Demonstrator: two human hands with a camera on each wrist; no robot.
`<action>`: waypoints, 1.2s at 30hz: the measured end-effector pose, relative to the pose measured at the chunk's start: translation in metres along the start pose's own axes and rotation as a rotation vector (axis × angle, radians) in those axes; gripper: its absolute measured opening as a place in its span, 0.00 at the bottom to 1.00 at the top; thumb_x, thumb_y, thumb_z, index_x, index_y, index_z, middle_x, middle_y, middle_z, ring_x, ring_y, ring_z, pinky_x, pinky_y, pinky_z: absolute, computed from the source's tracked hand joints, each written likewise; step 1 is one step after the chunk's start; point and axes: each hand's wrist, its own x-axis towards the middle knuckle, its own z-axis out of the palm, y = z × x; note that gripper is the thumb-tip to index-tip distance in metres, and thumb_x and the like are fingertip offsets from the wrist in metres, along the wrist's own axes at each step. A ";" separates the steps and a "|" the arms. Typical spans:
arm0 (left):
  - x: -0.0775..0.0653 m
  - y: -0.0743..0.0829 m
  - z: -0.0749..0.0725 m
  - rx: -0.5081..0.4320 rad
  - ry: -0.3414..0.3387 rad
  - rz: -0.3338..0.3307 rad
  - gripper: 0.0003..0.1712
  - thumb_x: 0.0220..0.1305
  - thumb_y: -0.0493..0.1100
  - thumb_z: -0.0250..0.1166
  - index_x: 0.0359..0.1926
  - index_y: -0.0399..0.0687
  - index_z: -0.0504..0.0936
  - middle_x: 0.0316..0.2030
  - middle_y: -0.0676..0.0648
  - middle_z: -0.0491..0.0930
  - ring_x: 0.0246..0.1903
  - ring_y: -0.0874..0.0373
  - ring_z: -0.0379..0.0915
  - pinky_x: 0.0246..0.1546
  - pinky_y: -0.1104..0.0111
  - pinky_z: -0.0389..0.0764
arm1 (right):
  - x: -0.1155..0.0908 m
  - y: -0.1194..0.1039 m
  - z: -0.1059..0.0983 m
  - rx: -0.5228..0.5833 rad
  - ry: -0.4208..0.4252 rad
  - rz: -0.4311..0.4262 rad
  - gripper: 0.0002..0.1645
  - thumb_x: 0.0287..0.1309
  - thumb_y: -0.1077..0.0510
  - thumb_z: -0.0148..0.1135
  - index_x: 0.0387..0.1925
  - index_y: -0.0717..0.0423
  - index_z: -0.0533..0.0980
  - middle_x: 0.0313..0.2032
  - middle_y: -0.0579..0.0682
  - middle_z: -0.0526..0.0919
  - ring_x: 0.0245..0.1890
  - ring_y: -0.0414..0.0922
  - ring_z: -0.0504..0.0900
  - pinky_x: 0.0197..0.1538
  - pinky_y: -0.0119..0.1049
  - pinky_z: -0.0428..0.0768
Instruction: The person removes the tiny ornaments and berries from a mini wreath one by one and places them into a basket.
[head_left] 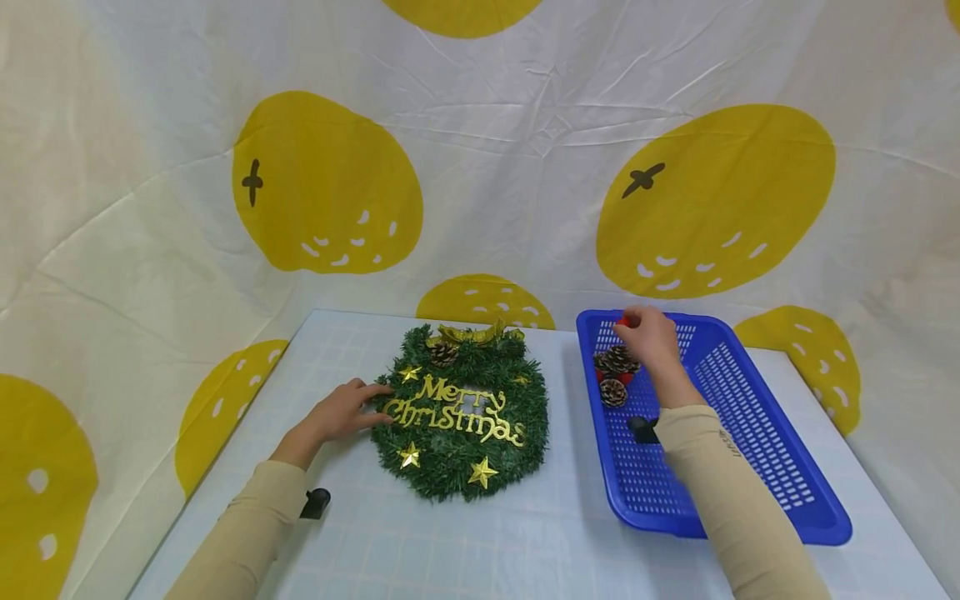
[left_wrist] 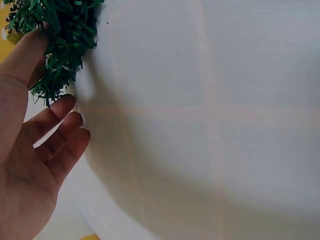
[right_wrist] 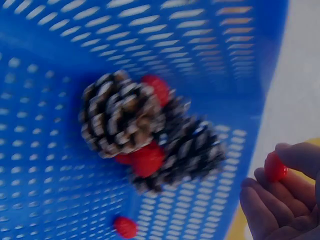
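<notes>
A green tinsel wreath lies on the table, bearing gold "Merry Christmas" lettering, gold stars, a gold ribbon and a pine cone. My left hand rests at its left edge, thumb and fingers spread; the left wrist view shows the fingers loosely bent beside the green tinsel. Above the far left corner of the blue basket, my right hand pinches a small red berry between thumb and fingers. Inside the basket sit pine cones and several red berries.
The basket stands on the right of the white checked table. Behind and beside the table hangs a white cloth printed with yellow fruit. Black wrist cameras are strapped to both forearms.
</notes>
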 end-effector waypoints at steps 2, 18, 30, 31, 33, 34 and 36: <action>0.000 0.000 0.001 0.003 0.002 0.000 0.35 0.60 0.60 0.67 0.62 0.46 0.76 0.39 0.42 0.73 0.31 0.56 0.66 0.29 0.61 0.70 | 0.000 0.007 0.002 -0.002 -0.004 0.022 0.26 0.66 0.59 0.57 0.59 0.72 0.72 0.53 0.70 0.77 0.52 0.65 0.75 0.55 0.56 0.74; 0.001 -0.002 0.003 0.010 -0.004 -0.015 0.36 0.60 0.62 0.67 0.63 0.47 0.76 0.39 0.42 0.73 0.31 0.55 0.67 0.29 0.61 0.70 | 0.002 0.035 0.010 -0.067 -0.047 0.144 0.26 0.67 0.58 0.56 0.60 0.73 0.71 0.53 0.71 0.76 0.53 0.66 0.73 0.55 0.56 0.74; 0.001 -0.002 0.003 0.022 -0.005 -0.020 0.36 0.60 0.61 0.67 0.63 0.48 0.75 0.40 0.42 0.73 0.32 0.55 0.67 0.29 0.60 0.70 | 0.002 0.034 0.010 -0.057 -0.044 0.158 0.27 0.68 0.58 0.55 0.61 0.72 0.69 0.56 0.69 0.75 0.57 0.66 0.72 0.58 0.56 0.71; 0.001 -0.002 0.003 0.019 -0.005 -0.024 0.35 0.60 0.61 0.67 0.64 0.48 0.75 0.40 0.42 0.73 0.32 0.55 0.67 0.29 0.61 0.70 | 0.002 0.033 0.010 -0.056 -0.043 0.153 0.27 0.68 0.58 0.54 0.61 0.73 0.69 0.56 0.70 0.75 0.57 0.66 0.72 0.58 0.56 0.71; 0.001 -0.002 0.003 0.016 -0.004 -0.019 0.36 0.60 0.61 0.67 0.63 0.48 0.75 0.39 0.42 0.73 0.32 0.55 0.66 0.29 0.60 0.70 | 0.002 0.032 0.009 -0.054 -0.043 0.140 0.27 0.68 0.58 0.54 0.62 0.73 0.69 0.56 0.70 0.75 0.57 0.66 0.72 0.58 0.57 0.71; 0.001 -0.002 0.003 0.016 -0.004 -0.018 0.36 0.60 0.61 0.67 0.63 0.48 0.75 0.39 0.42 0.73 0.32 0.55 0.66 0.29 0.60 0.70 | 0.002 0.031 0.009 -0.050 -0.042 0.133 0.27 0.68 0.58 0.55 0.61 0.73 0.69 0.56 0.70 0.75 0.57 0.66 0.72 0.58 0.57 0.71; 0.001 -0.002 0.003 0.016 -0.004 -0.020 0.35 0.60 0.61 0.67 0.63 0.48 0.75 0.40 0.42 0.73 0.32 0.55 0.67 0.29 0.60 0.70 | 0.002 0.028 0.009 -0.041 -0.042 0.124 0.27 0.68 0.58 0.55 0.61 0.73 0.69 0.56 0.70 0.75 0.57 0.66 0.72 0.59 0.57 0.71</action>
